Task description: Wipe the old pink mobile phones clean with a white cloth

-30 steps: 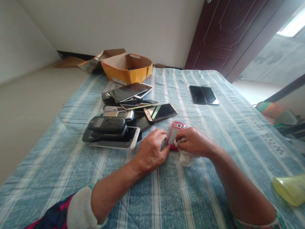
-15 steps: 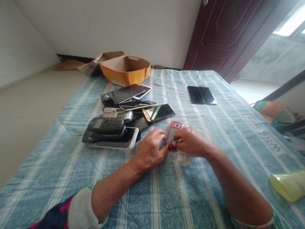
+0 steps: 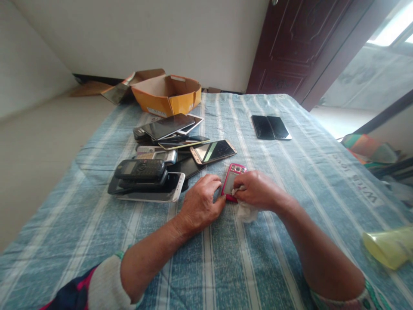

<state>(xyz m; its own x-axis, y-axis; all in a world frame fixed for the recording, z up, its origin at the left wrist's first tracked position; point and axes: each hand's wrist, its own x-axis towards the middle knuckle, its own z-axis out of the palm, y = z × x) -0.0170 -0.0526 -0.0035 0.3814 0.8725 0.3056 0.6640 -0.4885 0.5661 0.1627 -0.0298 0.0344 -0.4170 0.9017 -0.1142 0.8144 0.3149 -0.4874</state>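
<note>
pale wall point(image 3: 209, 38), light floor point(image 3: 48, 146), dark red panelled door point(image 3: 303, 47), blue-and-white striped, cloth-covered table point(image 3: 226, 258), bright window point(image 3: 392, 30) upper right

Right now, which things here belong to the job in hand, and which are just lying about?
In use:
pink phone, left grip at its edge
crumpled white tissue or cloth, in the right grip

Seemingly just lying about:
heaped phones
two black phones, side by side
open yellow box
translucent yellow object

The right hand point(image 3: 258, 189) partly hides the pink phone point(image 3: 230, 182) and the white tissue point(image 3: 246, 212).
</note>
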